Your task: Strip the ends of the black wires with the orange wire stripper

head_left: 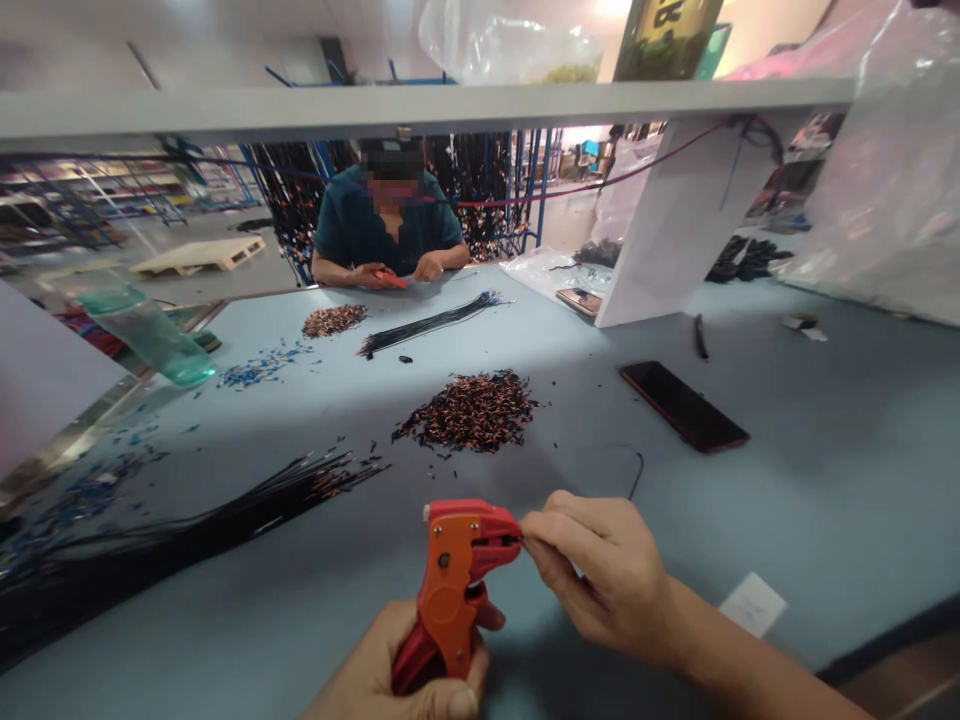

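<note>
a red and orange hand tool (450, 590) stands nearly upright above the near middle of the surface (840, 470), its mouth facing right. the left hand (367, 670) is wrapped around its handles. the right hand (615, 570) has its thumb and forefinger pinched together right at the tool's mouth; what lies between them is too small to make out. a thin dark wire (637, 475) shows just past the right hand, though whether it runs into that grip cannot be told. beyond the tool is a heap of black and copper-coloured clippings (476, 412). to the near left, a thick bundle of black wires (172, 550) lies at a slant, with blue bits (262, 368) scattered farther off. on the right are a dark phone (682, 408) and, nearer, a white slip (754, 603) beside the right forearm. farther back lie a smaller wire bundle (431, 324) and a brownish heap (334, 319); a greenish clear container (150, 330) is at the far left. across the surface sits another person (390, 220) with a red tool (390, 279) in hand, below a white shelf (450, 108), while a clear plastic bag (885, 200) hangs at the far right
</note>
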`<action>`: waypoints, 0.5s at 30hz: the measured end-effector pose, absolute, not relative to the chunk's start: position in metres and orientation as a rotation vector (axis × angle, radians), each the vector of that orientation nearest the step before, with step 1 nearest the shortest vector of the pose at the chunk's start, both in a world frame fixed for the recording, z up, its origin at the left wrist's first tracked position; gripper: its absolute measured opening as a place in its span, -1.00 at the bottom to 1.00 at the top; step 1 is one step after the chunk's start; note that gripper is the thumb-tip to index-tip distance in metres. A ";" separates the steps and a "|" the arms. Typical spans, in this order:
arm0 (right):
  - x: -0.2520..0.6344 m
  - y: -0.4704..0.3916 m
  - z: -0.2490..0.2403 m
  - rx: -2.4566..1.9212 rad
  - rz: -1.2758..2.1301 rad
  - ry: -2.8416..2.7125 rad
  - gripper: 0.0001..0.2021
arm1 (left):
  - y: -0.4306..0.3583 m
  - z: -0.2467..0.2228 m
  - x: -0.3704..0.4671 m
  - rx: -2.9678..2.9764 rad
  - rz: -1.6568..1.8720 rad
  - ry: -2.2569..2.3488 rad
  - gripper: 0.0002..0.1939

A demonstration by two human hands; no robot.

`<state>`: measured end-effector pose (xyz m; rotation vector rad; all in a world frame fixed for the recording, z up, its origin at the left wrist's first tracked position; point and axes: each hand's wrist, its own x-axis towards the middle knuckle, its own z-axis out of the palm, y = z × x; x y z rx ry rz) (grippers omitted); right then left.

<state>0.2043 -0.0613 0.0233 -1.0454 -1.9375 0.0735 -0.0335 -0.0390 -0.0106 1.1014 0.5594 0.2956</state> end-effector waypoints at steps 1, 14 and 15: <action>0.205 -0.061 0.023 -1.042 0.078 -1.940 -0.84 | -0.039 -0.010 -0.034 1.102 0.293 0.564 -0.55; 0.206 -0.062 0.026 -1.009 0.102 -1.939 -0.84 | -0.040 -0.013 -0.033 1.157 0.304 0.536 -0.58; 0.206 -0.062 0.026 -1.004 0.100 -1.933 -0.84 | -0.040 -0.013 -0.032 1.155 0.303 0.541 -0.57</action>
